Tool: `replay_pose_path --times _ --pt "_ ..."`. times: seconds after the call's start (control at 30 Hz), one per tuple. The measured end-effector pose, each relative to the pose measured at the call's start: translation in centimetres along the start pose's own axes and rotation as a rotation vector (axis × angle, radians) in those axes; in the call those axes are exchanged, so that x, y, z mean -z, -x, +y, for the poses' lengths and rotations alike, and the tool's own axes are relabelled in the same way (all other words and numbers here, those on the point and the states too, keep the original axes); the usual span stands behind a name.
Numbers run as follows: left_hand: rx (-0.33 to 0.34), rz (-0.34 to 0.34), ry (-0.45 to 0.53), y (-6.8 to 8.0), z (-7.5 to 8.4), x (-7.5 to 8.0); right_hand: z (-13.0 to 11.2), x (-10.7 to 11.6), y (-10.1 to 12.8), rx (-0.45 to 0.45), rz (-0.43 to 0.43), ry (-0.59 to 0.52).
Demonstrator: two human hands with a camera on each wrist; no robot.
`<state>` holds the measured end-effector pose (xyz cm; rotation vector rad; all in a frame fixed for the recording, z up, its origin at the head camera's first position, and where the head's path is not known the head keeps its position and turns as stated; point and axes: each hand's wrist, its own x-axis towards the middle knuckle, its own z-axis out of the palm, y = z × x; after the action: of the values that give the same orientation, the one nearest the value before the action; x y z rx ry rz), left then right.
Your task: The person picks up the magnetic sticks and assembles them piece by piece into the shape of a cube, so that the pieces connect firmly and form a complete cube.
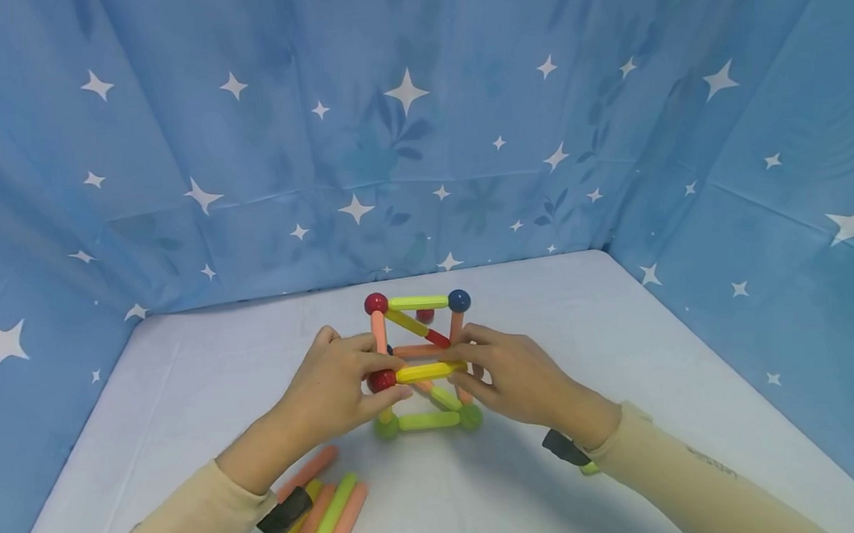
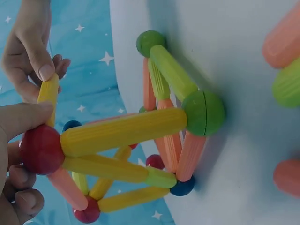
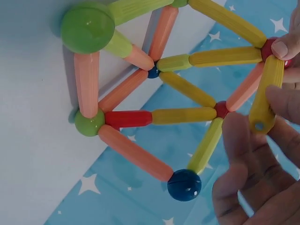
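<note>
A frame of coloured magnetic rods and balls stands on the table, with a lower green ball at its near left. My left hand grips the red ball at the near upper left corner. From that ball a yellow rod runs sideways. My right hand pinches this rod near its other end, which is bare of any ball in the right wrist view. A second yellow rod joins the gripped ball to a green ball below. The tall back corner carries a blue ball.
Several loose rods, among them a lime rod, lie on the white table at the near left, partly under my left wrist. A small lime piece shows beneath my right forearm. A blue starred curtain surrounds the table's back and sides.
</note>
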<state>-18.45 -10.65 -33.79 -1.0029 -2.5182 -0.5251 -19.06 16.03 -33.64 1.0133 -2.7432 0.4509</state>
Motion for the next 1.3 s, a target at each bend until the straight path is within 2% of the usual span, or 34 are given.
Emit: replay_pose_path --times 0.07,0.17,0.23,0.3,0.4,0.5,0.6,0.73,0.87,0.97,1.13,1.3 --pt "-0.030 0.023 -0.046 0.0 0.0 -0.3 0.1 0.0 0.0 0.004 -0.002 -0.019" --pt "-0.038 0.061 -0.039 0.2 -0.2 -0.8 0.6 0.1 -0.1 0.033 0.010 -0.077" --pt "-0.028 0.077 -0.020 0.3 -0.3 -1.0 1.4 0.3 -0.3 0.060 0.056 -0.134" --pt "-0.012 0.089 0.008 0.4 -0.4 -1.2 2.7 0.3 -0.6 0.069 0.137 -0.212" --pt "0.000 0.096 0.032 0.5 -0.4 -1.2 5.4 -0.2 -1.1 -0.002 0.267 -0.323" --pt "0.013 0.093 0.046 0.6 -0.4 -1.2 8.4 -1.1 -1.9 -0.161 0.314 -0.402" --pt "0.030 0.088 0.059 0.7 -0.4 -1.2 10.9 -2.4 -2.8 -0.317 0.249 -0.438" --pt "0.046 0.084 0.076 0.7 -0.4 -1.2 13.4 -4.3 -4.1 -0.404 0.071 -0.418" --pt "0.048 0.079 0.075 0.7 -0.3 -1.1 14.5 -5.9 -5.4 -0.400 -0.115 -0.329" --pt "0.041 0.077 0.068 0.6 -0.1 -1.1 14.5 -6.6 -6.2 -0.363 -0.207 -0.247" --pt "0.040 0.065 0.061 0.5 0.0 -1.1 14.2 -7.3 -7.4 -0.282 -0.272 -0.152" --pt "0.040 0.064 0.048 0.6 0.0 -1.1 13.7 -7.9 -8.4 -0.343 -0.318 -0.131"
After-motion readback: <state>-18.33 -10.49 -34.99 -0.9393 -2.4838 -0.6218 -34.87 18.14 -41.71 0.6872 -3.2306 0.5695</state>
